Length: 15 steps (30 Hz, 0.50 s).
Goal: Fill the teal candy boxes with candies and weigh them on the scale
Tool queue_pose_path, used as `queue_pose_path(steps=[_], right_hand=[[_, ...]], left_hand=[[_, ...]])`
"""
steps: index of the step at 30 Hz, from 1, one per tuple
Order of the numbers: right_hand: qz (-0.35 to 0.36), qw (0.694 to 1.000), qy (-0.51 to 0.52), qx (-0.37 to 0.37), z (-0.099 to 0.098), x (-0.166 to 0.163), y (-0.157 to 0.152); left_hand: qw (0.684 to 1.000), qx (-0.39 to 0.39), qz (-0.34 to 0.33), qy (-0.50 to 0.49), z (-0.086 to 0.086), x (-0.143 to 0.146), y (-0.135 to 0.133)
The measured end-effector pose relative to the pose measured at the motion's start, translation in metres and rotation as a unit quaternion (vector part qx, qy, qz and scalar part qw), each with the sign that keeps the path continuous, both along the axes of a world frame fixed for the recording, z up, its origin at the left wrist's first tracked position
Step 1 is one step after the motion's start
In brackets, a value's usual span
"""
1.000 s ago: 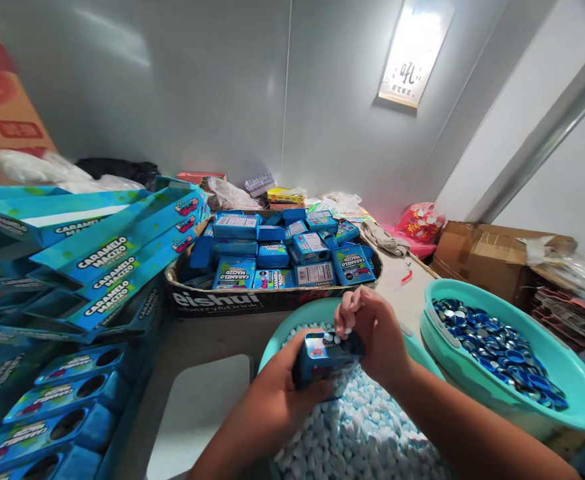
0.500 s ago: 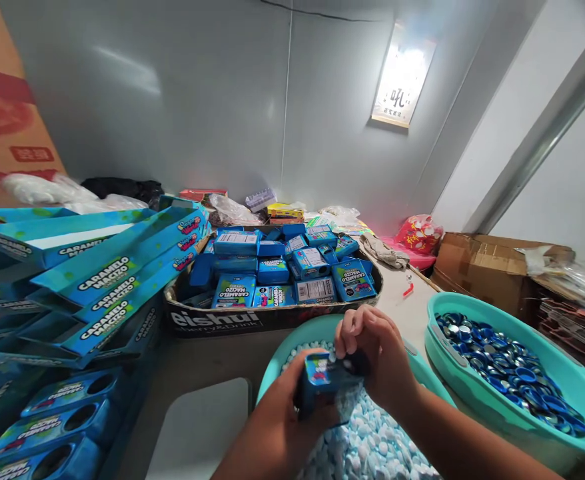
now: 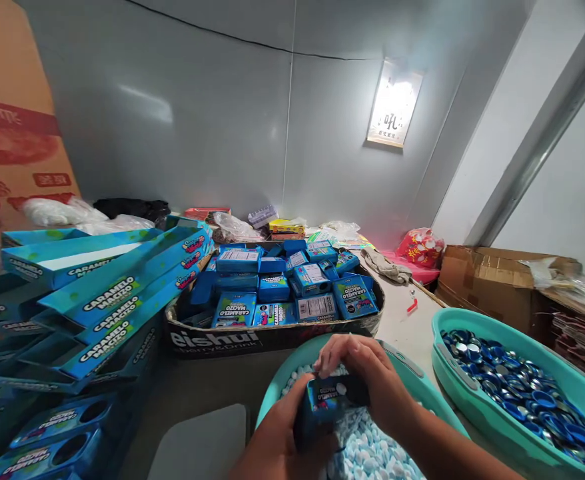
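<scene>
My left hand grips a small blue candy box from below, over a teal basin of white and pale blue candies. My right hand curls over the box's top, fingers pressed on it near a round hole. A second teal basin at the right holds several blue and silver caps. Beyond my hands a cardboard tray is piled with filled blue boxes.
Long blue "Caramelo Macizo" cartons are stacked at the left, with open boxes below them. A brown cardboard box stands at the right. Bags and clutter line the grey wall. A pale seat is below.
The camera has tilted upward, so everything sits lower in view. My right hand has shifted its fingers across the top of the box, which my left hand has turned slightly.
</scene>
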State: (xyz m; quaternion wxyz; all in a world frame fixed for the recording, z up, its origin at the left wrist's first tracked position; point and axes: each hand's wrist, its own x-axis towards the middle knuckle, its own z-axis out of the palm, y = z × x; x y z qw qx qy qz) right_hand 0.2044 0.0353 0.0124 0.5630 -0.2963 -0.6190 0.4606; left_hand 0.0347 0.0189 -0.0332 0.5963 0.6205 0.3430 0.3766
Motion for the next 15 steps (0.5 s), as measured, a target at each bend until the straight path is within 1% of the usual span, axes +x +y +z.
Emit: queue_pose_path(steps=[4,8,15], right_hand=[[0.026,0.998,-0.03,0.04,0.002,-0.001,-0.002],[0.009,0.995,-0.075,0.06,0.003,0.0,-0.006],[-0.02,0.992,-0.065,0.106,0.0,0.001,-0.003]], left_hand=[[0.999,-0.002,-0.002,-0.039,-0.003,0.0,0.007],[0.997,0.004,0.032,-0.068,-0.007,0.001,0.012],[0.996,0.028,0.068,-0.058,-0.019,0.002,0.016]])
